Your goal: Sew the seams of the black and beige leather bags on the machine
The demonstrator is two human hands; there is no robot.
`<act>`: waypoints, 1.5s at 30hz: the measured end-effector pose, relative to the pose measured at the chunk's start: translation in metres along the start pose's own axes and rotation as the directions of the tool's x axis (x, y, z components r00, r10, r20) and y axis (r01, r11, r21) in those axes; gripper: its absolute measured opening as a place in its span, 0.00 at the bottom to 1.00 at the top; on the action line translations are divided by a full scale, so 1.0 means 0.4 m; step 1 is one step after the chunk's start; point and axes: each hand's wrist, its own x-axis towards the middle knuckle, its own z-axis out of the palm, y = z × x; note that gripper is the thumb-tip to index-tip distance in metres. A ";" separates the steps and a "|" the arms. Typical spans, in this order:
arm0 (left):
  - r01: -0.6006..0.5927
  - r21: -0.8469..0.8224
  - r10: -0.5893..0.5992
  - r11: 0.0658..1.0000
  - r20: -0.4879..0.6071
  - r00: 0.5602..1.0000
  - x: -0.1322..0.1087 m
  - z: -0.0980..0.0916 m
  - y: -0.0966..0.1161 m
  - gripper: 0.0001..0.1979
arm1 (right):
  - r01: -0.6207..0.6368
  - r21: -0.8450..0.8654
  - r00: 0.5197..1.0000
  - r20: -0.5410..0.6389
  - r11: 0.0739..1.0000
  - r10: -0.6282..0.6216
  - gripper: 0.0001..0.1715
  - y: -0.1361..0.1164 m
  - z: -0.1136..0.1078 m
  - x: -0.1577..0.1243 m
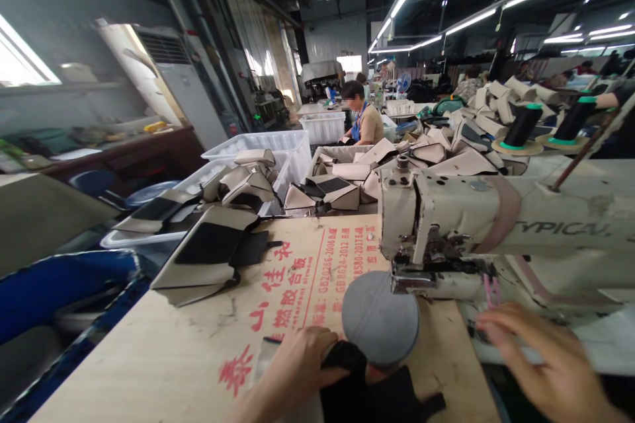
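My left hand [302, 363] is closed, with thumb and fingers pinching the edge of a black and beige bag piece [347, 383] at the table's front. Part of that piece runs below the frame, and a black strap end sticks out to its right. Just beyond it is a grey round disc [381, 317], close to the sewing machine's [446, 211] arm. My right hand [546, 357], blurred by motion, is under the machine head at right. Its thumb and forefinger look apart, close beneath a pink-handled tool [491, 291]; nothing shows between them.
A beige and black bag [208, 254] lies on the plywood table [163, 344]. White bins [292, 162] behind hold more such pieces, heaped high. Black thread cones [523, 125] stand atop the machine. A blue-rimmed container [133, 277] is at left. Another person [367, 122] sits farther back.
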 end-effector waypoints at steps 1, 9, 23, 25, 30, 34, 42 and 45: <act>0.026 -0.016 -0.026 1.000 -0.013 1.000 -0.002 0.006 -0.004 0.09 | -0.019 0.064 0.997 0.081 0.998 0.014 0.16 -0.031 0.059 0.010; 0.086 0.019 -0.085 0.996 -0.046 0.995 -0.009 0.023 -0.015 0.11 | -0.317 0.462 0.919 -0.067 0.828 0.389 0.20 -0.161 0.352 0.112; 0.113 0.042 -0.113 0.993 -0.011 0.994 -0.125 0.023 -0.025 0.05 | 0.364 -0.020 0.859 0.394 0.931 -0.328 0.14 -0.143 0.285 0.005; 0.067 0.082 -0.064 0.994 -0.042 0.997 -0.133 -0.015 0.006 0.06 | 0.422 -0.003 0.772 0.526 0.907 -0.357 0.12 -0.141 0.299 0.009; -0.036 0.223 0.073 0.974 -0.158 0.985 -0.041 -0.165 0.088 0.08 | 0.364 -0.092 0.912 0.235 0.927 -0.335 0.11 -0.081 0.282 0.080; 0.013 0.308 0.092 0.951 -0.325 0.941 0.099 -0.266 0.131 0.11 | 0.012 -0.080 0.968 -0.248 0.997 -0.031 0.08 -0.071 0.328 0.136; -0.088 0.296 0.144 0.951 -0.174 0.974 0.012 -0.232 0.106 0.05 | -0.149 0.075 0.955 -0.247 0.986 0.163 0.06 -0.090 0.361 0.115; 0.139 0.220 -0.069 0.966 -0.297 0.953 -0.105 -0.261 0.020 0.07 | -0.071 0.127 0.995 -0.055 0.989 0.079 0.12 -0.071 0.310 0.051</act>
